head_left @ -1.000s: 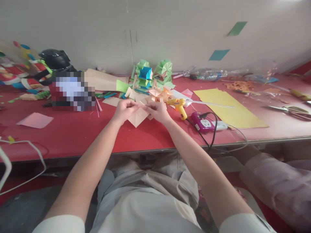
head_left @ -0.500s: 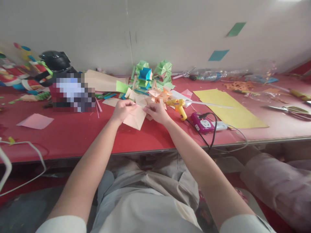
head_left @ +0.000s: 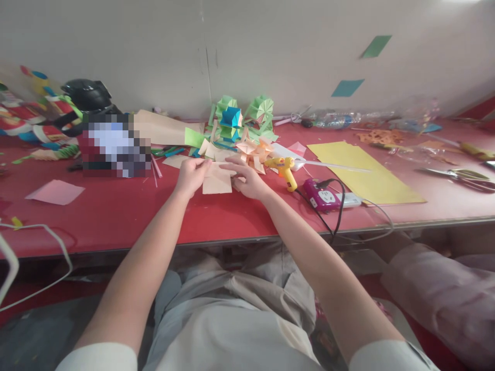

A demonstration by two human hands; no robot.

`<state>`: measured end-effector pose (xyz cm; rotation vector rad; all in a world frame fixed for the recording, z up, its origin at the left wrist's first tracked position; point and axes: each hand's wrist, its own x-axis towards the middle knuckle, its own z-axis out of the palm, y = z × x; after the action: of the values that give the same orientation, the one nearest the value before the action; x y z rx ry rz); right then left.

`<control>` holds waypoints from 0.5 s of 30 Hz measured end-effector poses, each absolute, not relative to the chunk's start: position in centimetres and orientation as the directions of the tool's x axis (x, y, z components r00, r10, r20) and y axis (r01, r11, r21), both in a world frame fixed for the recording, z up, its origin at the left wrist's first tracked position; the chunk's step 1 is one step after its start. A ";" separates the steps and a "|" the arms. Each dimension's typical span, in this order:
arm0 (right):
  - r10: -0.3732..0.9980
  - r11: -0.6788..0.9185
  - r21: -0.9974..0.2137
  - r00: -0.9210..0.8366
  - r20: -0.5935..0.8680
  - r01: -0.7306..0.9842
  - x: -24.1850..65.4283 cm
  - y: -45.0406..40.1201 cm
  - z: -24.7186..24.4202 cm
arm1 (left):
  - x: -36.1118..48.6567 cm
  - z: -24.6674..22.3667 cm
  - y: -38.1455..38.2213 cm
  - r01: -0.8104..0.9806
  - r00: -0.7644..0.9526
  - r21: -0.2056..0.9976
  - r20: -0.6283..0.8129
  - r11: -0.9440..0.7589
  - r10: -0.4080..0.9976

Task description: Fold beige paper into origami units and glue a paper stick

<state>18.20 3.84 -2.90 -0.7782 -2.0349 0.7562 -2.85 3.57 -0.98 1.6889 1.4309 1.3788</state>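
A square of peach-coloured paper (head_left: pixel 217 183) with a crease across it hangs just above the red table. My left hand (head_left: pixel 192 176) pinches its upper left part between thumb and fingers. At its right side is my right hand (head_left: pixel 247 178), fingers stretched out and apart, with the fingertips over the paper's upper edge. Right behind the hands lie folded peach paper pieces (head_left: pixel 255 149). Beside my right hand is a yellow glue gun (head_left: pixel 284 170) with a clear glue stick. Farther back stand green folded-paper shapes (head_left: pixel 261 109) and a blue one (head_left: pixel 231 117).
A purple power socket (head_left: pixel 322 196) with cables sits on the right, near yellow sheets (head_left: pixel 371 175) and scissors (head_left: pixel 460 175). Pink paper (head_left: pixel 56 191) lies at the left. A plastic bottle (head_left: pixel 336 120) rests by the wall. Another person's leg (head_left: pixel 429 288) shows at lower right.
The peach paper has turned from a diamond to a squarer position. My right hand has let go of its edge and spread its fingers; my left hand keeps its pinch.
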 end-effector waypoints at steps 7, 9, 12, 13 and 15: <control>0.716 0.668 -0.696 -0.484 0.504 0.263 18.2 4.1 -3.4 | -2.6 -1.7 4.3 0.166 -0.098 0.954 0.269 -0.251 0.958; 0.726 0.659 -0.708 -0.460 0.512 0.254 18.1 4.1 -3.3 | -2.3 -1.6 4.1 0.107 -0.085 0.968 0.237 -0.228 0.968; 0.760 0.625 -0.747 -0.396 0.515 0.228 18.1 4.1 -2.9 | -2.1 -0.9 3.6 -0.013 -0.001 0.989 0.146 -0.146 0.989; 0.771 0.612 -0.760 -0.378 0.513 0.218 18.1 4.0 -2.8 | -2.0 -0.6 3.3 -0.057 0.050 0.992 0.112 -0.109 0.992; 0.790 0.588 -0.779 -0.358 0.497 0.216 18.0 3.9 -2.6 | -2.0 0.1 2.8 -0.119 0.163 0.992 0.054 -0.034 0.985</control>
<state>18.05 3.89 -2.58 -0.8117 -1.8773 0.7670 -2.02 2.78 0.07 1.2295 0.9812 1.1701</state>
